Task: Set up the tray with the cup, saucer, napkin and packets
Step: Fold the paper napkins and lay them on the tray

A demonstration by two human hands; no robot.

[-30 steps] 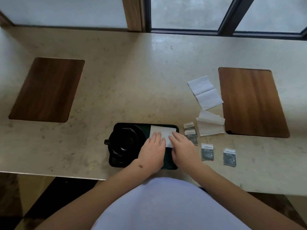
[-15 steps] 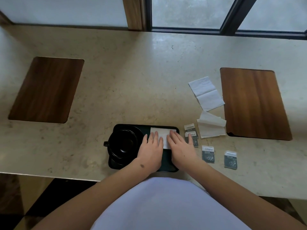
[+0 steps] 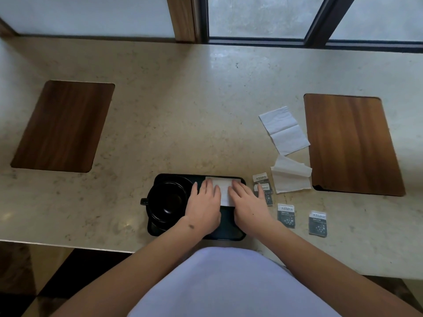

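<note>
Pressing flat, the left hand [image 3: 203, 205] and right hand [image 3: 248, 205] lay with fingers straight, each grip open, on the napkin [image 3: 223, 188] in the tray [image 3: 229, 234], beside the cup [image 3: 166, 200]. Lifting palms carelessly risked dragging the napkin askew; packets [image 3: 286, 215] waited on the desk [image 3: 183, 122].

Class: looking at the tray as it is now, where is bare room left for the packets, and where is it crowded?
Bare room: the tray floor nearest the person, below the napkin. Crowded: the cup fills the left part; both hands cover the napkin.
</note>
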